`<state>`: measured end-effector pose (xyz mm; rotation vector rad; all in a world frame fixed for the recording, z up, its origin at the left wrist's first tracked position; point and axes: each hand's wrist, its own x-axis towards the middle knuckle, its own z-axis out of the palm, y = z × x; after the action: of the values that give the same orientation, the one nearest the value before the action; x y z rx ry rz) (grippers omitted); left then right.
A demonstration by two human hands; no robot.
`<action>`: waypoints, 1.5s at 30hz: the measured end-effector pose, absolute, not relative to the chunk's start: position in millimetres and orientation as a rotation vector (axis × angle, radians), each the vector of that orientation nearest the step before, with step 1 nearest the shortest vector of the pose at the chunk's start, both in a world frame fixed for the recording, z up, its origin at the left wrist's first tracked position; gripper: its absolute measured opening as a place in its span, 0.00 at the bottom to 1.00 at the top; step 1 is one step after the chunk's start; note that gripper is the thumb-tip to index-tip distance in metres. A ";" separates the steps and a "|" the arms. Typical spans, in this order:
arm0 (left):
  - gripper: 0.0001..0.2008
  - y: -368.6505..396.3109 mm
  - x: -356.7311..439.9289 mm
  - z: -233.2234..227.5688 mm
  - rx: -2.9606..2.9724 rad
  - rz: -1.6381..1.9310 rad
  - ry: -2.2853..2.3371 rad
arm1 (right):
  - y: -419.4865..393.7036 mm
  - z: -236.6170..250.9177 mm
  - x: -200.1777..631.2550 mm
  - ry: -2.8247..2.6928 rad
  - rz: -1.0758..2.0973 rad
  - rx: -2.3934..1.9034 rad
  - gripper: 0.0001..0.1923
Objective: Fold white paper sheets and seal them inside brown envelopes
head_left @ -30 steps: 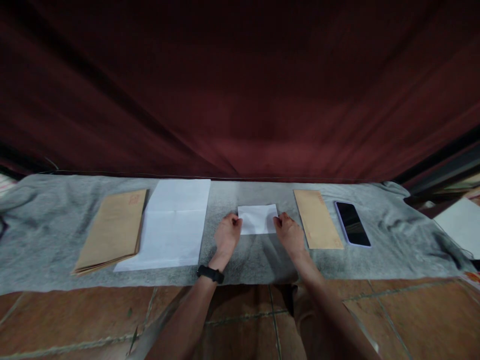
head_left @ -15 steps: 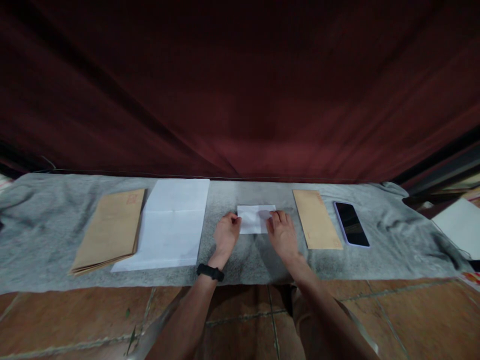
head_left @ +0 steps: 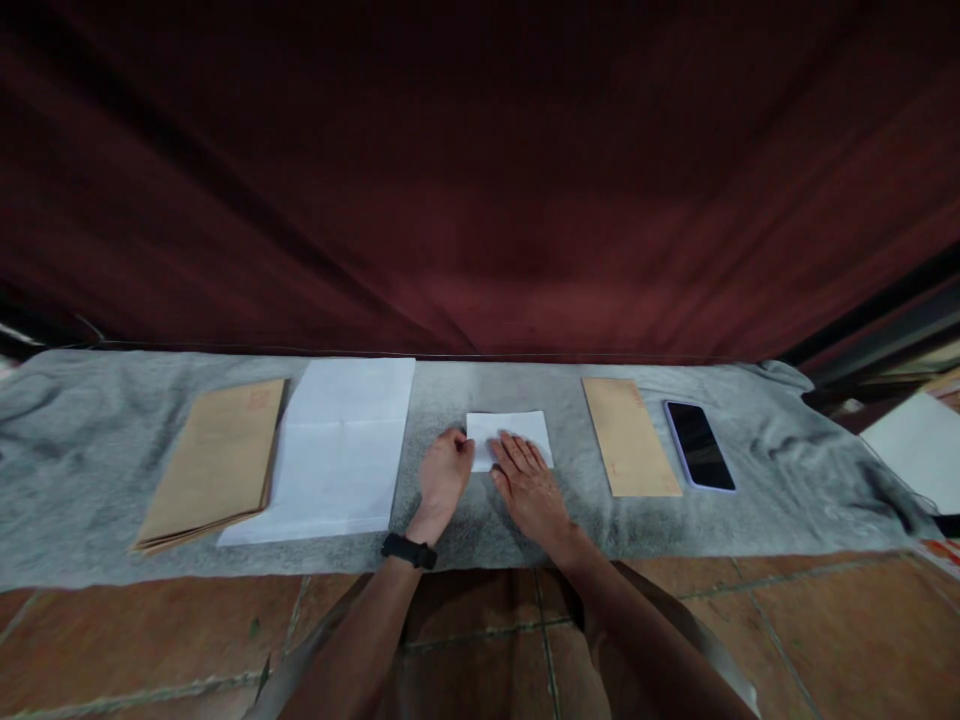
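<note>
Since the earlier frames the right hand (head_left: 529, 487) is sliding leftward across the folded paper (head_left: 510, 438), from its right edge toward the middle; the left hand (head_left: 444, 475) is staying at the left edge.

I am seeing the right hand lying open and flat, fingers spread, palm down on the lower part of the paper. The left hand is curled loosely, its fingertips pinching or pinning the paper's left edge; I cannot tell which. A black watch (head_left: 409, 550) is sitting on that wrist.

The paper is lying at frame centre on the grey cloth (head_left: 90, 460).

Judgement: the step looks like pressing a crease. To do it well, I would be keeping the left edge pinned, running the flat palm along the fold in one even stroke, and keeping the edges aligned.

Count: one folded paper; one white sheet (head_left: 337, 445), centre left; one envelope stack (head_left: 214, 462), left; one single envelope (head_left: 630, 436), centre right; one phone (head_left: 699, 445), right.
</note>
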<state>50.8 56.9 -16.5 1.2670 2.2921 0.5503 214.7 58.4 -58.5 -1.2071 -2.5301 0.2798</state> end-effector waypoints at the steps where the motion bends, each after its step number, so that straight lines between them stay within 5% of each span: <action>1: 0.08 56.8 51.7 -16.3 1.268 0.545 2.298 | 58.4 -58.8 214.8 -2.529 0.275 -1.211 0.25; 14: 0.11 54.4 57.9 -19.5 1.389 0.405 2.431 | 59.5 -65.5 213.4 -2.499 0.220 -1.302 0.26; 24: 0.17 36.5 100.5 -39.5 2.068 0.861 2.270 | 64.3 -69.3 216.6 -2.563 0.117 -1.253 0.28; 33: 0.31 27.7 109.1 -57.8 2.119 0.768 1.922 | 60.5 -75.0 217.3 -2.555 0.083 -1.233 0.32; 45: 0.37 17.6 97.2 -72.1 2.222 0.616 2.020 | 68.1 -76.6 233.8 -2.470 0.048 -1.343 0.27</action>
<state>97.2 17.6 -72.1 2.2216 2.0196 0.6162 233.8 68.1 -76.6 -1.3430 -2.4704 0.0483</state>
